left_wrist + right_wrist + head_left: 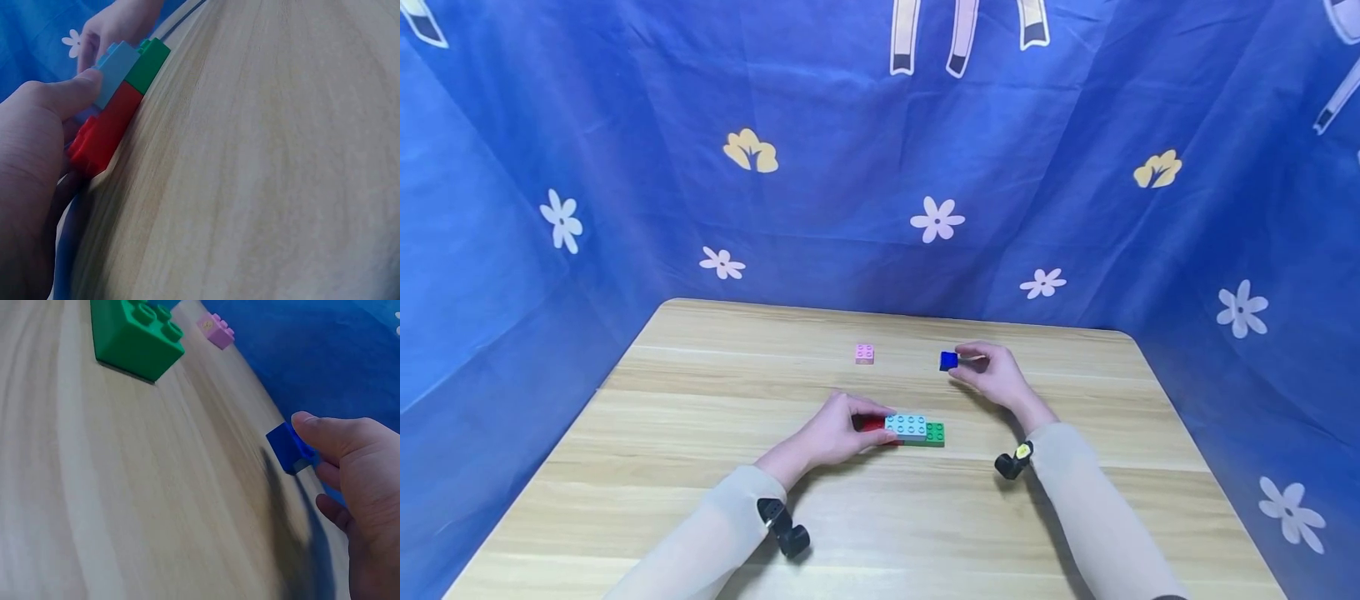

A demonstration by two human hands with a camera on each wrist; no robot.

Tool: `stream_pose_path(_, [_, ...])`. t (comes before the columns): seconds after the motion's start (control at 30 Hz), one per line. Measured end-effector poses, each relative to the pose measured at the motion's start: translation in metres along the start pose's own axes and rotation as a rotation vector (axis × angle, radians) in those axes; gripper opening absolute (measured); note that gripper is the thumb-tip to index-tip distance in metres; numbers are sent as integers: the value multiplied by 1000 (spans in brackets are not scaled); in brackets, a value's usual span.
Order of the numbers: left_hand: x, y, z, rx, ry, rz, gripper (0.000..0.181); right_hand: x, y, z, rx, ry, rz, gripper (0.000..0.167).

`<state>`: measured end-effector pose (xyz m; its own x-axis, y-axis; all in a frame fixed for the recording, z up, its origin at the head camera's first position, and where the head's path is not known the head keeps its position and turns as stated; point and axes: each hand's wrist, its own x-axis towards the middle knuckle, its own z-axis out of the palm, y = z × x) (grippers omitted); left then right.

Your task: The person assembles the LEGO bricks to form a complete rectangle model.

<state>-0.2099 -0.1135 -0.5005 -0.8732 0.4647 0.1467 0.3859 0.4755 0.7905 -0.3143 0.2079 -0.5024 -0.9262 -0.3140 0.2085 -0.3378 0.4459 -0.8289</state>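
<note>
My left hand [838, 429] pinches the left end of a light blue brick [910, 427], thumb at the front and fingers behind. That brick sits on top of a red brick [106, 134] and a green brick [936, 433], bridging the two; the fingers partly cover the red one in the head view. Farther back on the right, my right hand [996, 375] holds a small dark blue brick [948, 361] between thumb and fingers. In the right wrist view the thumb lies along this blue brick [289, 449]; I cannot tell whether it touches the table.
A small pink brick [865, 354] stands on the wooden table [760, 358], behind the joined bricks and left of the blue one. Blue patterned cloth [850, 167] hangs around the back and sides of the table.
</note>
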Motion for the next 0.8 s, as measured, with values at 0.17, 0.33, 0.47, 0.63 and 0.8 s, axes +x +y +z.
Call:
stream_pose_path(0.17, [0, 1, 1, -4, 1, 9, 36, 5, 6, 4, -15, 13, 0, 51])
stream_pose_path(0.33, [0, 0, 2, -10, -2, 16, 37, 8, 10, 6, -26, -3, 20, 54])
stream_pose_path(0.47, [0, -1, 3, -11, -1, 18, 37, 10, 9, 8, -30, -16, 39, 50])
stream_pose_path(0.63, [-1, 0, 3, -15, -2, 15, 36, 13, 9, 11, -44, -15, 17, 40])
stream_pose_path(0.8, [-1, 0, 2, -10, -3, 8, 36, 14, 10, 12, -60, -16, 12, 38])
